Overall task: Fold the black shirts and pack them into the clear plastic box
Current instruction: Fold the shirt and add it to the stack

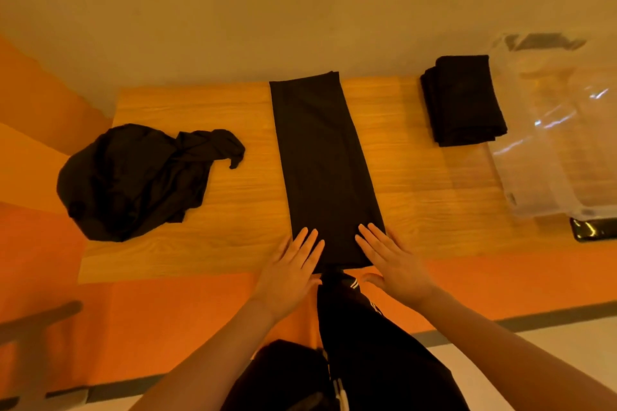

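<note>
Both hands lie flat, palms down, on the near end of a long shirt folded into a narrow strip on the table. The left hand has its fingers straight and close together, with the fingertips resting on the strip's near left corner and the palm over the table edge. The right hand is likewise extended, fingers slightly spread, covering the strip's near right corner. Neither hand grips the fabric; both only press on it. The strip runs straight away from the hands, from the near edge of the table to the far edge, widening slightly toward the hands. Well to the left of the left hand lies a crumpled pile of unfolded black fabric, part of it overhanging the table's left edge. To the right of the right hand and farther away sits a stack of folded black shirts, near the far edge of the table. Just beyond that stack on the right stands the box, clear plastic; whether the stack touches its wall cannot be told. A dark flat object lies just at the near side of the box, at the frame's right edge; its identity cannot be told. Below the hands, the person's dark trousers are in view against an orange floor.
</note>
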Motion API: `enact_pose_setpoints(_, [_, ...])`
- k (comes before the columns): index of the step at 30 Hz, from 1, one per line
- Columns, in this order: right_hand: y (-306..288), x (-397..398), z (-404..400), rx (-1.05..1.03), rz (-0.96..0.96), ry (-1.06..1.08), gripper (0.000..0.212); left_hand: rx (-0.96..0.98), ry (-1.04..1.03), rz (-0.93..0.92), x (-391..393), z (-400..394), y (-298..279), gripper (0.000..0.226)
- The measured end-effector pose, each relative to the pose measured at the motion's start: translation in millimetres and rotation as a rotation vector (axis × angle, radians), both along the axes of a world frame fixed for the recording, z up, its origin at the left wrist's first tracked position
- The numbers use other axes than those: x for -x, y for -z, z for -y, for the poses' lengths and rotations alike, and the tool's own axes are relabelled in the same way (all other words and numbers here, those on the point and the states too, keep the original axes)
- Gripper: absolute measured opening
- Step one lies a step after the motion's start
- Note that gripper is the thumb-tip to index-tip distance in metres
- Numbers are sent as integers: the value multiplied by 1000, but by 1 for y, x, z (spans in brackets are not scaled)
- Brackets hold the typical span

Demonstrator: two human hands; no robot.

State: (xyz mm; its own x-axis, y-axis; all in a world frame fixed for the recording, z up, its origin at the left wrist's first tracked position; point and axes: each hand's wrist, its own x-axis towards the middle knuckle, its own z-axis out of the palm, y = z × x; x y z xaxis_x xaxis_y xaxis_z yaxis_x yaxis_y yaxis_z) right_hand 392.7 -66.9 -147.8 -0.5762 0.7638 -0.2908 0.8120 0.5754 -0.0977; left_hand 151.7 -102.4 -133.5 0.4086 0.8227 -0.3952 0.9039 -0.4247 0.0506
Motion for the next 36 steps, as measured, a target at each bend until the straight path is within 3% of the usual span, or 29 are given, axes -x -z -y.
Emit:
enact_pose_setpoints(4, [-4, 6, 19, -229, -111, -85, 46, -38, 45, -10, 2, 16, -8, 58])
enact_pose_setpoints(6, [-10, 9, 15, -241, -209, -45, 37, -8, 33, 73, 2, 13, -12, 51])
enact_pose_setpoints(8, [-21, 14, 12, -135, -308, 29, 46, 22, -83, 244, 5, 10, -20, 45])
enact_pose_setpoints(13, [-63, 15, -11, 361, -550, 529, 25, 275, -608, 784, 8, -11, -57, 15])
enact_pose_setpoints(17, [-93, 20, -31, 456, -813, 645, 16, 317, -756, 903, 11, -31, -77, 23])
enact_pose_setpoints(20, [-106, 27, -41, 559, -995, 750, 32, 344, -899, 1055, 14, -41, -86, 36])
enact_pose_setpoints(24, [-99, 33, -55, 782, -1197, 826, 39, 396, -1107, 1229, 15, -53, -90, 26])
enact_pose_setpoints(27, [-89, 38, -57, 977, -1102, 712, 46, 409, -1196, 1257, 17, -66, -85, 27])
enact_pose_setpoints(29, [-84, 47, -61, 885, -836, 601, 67, 401, -1194, 1233, 19, -76, -85, 24])
enact_pose_setpoints(30, [-82, 53, -65, 816, -757, 598, 68, 402, -1184, 1212, 21, -81, -83, 25])
enact_pose_setpoints(34, [-75, 59, -101, 815, -942, 829, 23, 345, -1146, 1138, 35, -109, -82, 32])
enact_pose_setpoints(36, [-81, 58, -129, 789, -976, 893, 16, 339, -1142, 1115, 42, -125, -81, 29])
